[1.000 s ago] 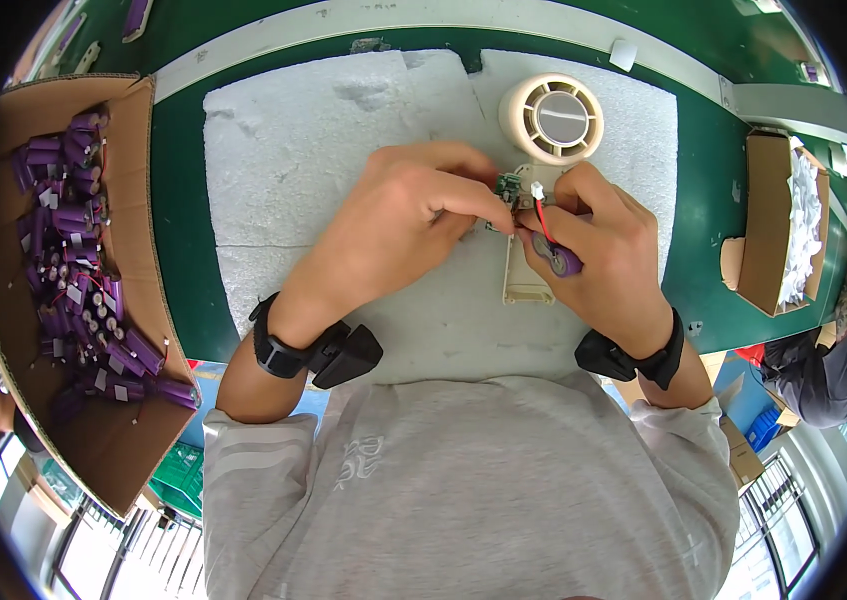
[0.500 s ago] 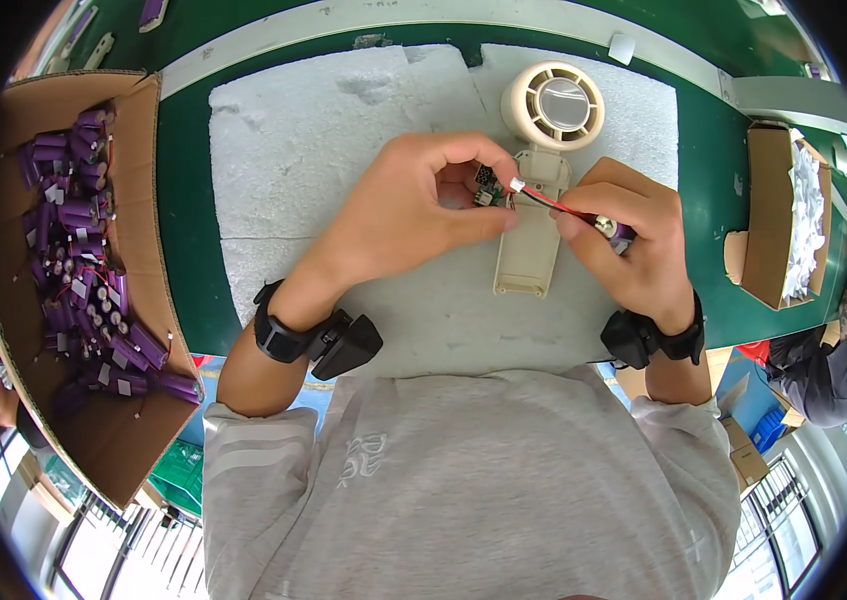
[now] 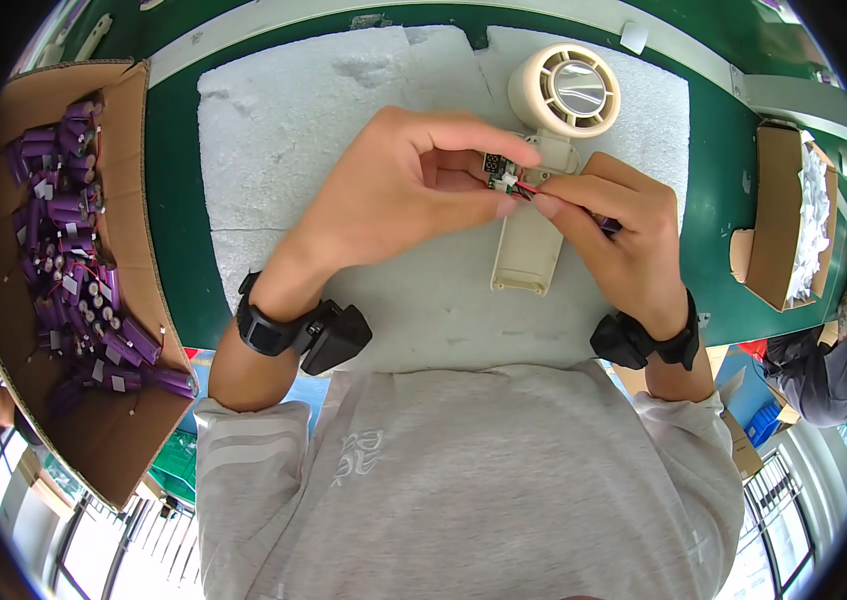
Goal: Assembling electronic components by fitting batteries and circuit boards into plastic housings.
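Note:
My left hand (image 3: 383,195) pinches a small green circuit board (image 3: 494,168) with a black display part between thumb and fingers. My right hand (image 3: 628,220) grips the red and black wires (image 3: 526,188) at the fingertips. A purple cylindrical battery (image 3: 607,224) is mostly hidden inside the same hand. At the wires' end, a white plug (image 3: 509,181) is against the board; whether it is seated I cannot tell. Beneath both hands lies a cream handheld fan (image 3: 523,250), its handle open lengthwise and its round head (image 3: 571,90) at the far end.
White foam sheets (image 3: 283,120) cover the green table (image 3: 183,220). On the left, a cardboard box (image 3: 128,130) holds many purple batteries with wires. A smaller carton (image 3: 775,220) with white pieces stands at right. Other people (image 3: 813,375) are at both sides.
My right hand has moved left toward the board, bringing the white plug from just above it to against it. The battery is now more hidden. The whole view has shifted slightly.

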Tool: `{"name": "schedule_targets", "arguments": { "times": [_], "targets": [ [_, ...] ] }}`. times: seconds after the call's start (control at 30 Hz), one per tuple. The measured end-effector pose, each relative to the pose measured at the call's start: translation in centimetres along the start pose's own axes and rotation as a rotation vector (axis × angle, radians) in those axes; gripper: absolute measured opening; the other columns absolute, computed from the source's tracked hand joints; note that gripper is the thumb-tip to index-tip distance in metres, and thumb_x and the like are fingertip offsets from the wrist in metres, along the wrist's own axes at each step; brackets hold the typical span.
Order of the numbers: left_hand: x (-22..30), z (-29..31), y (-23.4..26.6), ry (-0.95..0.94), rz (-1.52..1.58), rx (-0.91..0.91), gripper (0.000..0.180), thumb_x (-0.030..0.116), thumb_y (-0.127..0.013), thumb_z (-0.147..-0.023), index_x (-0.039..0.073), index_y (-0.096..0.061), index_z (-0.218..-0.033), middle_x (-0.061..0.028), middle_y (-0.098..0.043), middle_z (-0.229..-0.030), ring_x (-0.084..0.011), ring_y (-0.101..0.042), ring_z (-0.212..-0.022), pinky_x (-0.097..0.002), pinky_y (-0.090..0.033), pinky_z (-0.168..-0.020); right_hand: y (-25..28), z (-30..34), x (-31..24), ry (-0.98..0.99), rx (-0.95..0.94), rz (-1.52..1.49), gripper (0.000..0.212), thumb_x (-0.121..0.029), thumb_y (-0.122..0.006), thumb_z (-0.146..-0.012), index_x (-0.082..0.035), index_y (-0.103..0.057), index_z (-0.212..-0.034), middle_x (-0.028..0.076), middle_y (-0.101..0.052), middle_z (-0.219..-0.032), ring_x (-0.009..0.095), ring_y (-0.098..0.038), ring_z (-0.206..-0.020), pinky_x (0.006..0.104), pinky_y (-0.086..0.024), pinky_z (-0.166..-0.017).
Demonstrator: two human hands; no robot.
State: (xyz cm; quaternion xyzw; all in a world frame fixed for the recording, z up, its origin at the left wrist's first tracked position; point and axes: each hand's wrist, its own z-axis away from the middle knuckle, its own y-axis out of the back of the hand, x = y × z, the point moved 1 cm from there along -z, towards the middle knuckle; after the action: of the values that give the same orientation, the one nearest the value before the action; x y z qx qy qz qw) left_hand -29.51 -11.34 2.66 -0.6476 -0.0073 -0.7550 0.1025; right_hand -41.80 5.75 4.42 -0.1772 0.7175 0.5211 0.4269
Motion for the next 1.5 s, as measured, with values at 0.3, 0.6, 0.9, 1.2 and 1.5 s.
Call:
{"name": "schedule_targets", "arguments": {
  "times": [0.3,0.6,0.9,1.2,1.5],
  "targets": [
    [0.1,-0.1,0.3,0.055,0.064,-0.043,0.035,-0.012,-0.066,-0.079,-0.003,-0.063,-0.113,-0.0093,-0.064,-0.107,-0.0144,-0.063,-0.092,-0.0266,-0.055,-0.078,0.2,-0.1,0.1,-0.054,-0.082,-0.067,0.008,0.000,-0.070,-0.078,0.000,-0.070,-0.087,0.004,-0.052,-0.064,0.009,-0.044,-0.053,0.0258,-0.030,-0.048],
    [-0.7,-0.1,0.1,-0.146,-0.059,0.021,0.036,-0.010,-0.068,-0.077,0.003,-0.065,-0.110,-0.0065,-0.067,-0.094,-0.0137,-0.065,-0.085,-0.0266,-0.055,-0.077,0.2,-0.3,0.3,-0.088,-0.089,-0.131,0.006,-0.001,-0.070,-0.078,0.002,-0.070,-0.084,0.003,-0.051,-0.063,0.008,-0.042,-0.052,0.0263,-0.028,-0.047],
    [-0.5,-0.1,-0.6,-0.282,-0.291,0.064,0.041,-0.014,-0.063,-0.076,0.000,-0.065,-0.114,-0.0093,-0.066,-0.103,-0.0147,-0.064,-0.089,-0.0269,-0.054,-0.080,-0.7,0.2,0.2,-0.026,0.099,-0.049,0.014,0.000,-0.072,-0.077,-0.002,-0.068,-0.090,0.002,-0.058,-0.070,0.006,-0.048,-0.051,0.0203,-0.033,-0.044],
    [-0.7,0.0,-0.6,-0.259,-0.257,0.092,0.038,-0.012,-0.063,-0.076,0.001,-0.066,-0.112,-0.0106,-0.067,-0.100,-0.0156,-0.065,-0.087,-0.0263,-0.054,-0.080,-1.0,-0.4,0.4,0.142,0.242,0.136,0.032,-0.003,-0.082,-0.067,-0.005,-0.066,-0.096,0.001,-0.062,-0.077,0.004,-0.051,-0.052,0.0181,-0.037,-0.045],
    [-1.0,0.0,-0.9,-0.322,-0.347,0.148,0.032,-0.011,-0.064,-0.075,0.001,-0.070,-0.104,-0.0114,-0.068,-0.094,-0.0166,-0.069,-0.081,-0.0248,-0.056,-0.072,-1.0,-0.4,0.4,0.121,0.247,0.139,0.038,-0.001,-0.082,-0.066,-0.006,-0.068,-0.101,-0.001,-0.060,-0.075,0.000,-0.045,-0.053,0.0158,-0.032,-0.045]
  ]
}}
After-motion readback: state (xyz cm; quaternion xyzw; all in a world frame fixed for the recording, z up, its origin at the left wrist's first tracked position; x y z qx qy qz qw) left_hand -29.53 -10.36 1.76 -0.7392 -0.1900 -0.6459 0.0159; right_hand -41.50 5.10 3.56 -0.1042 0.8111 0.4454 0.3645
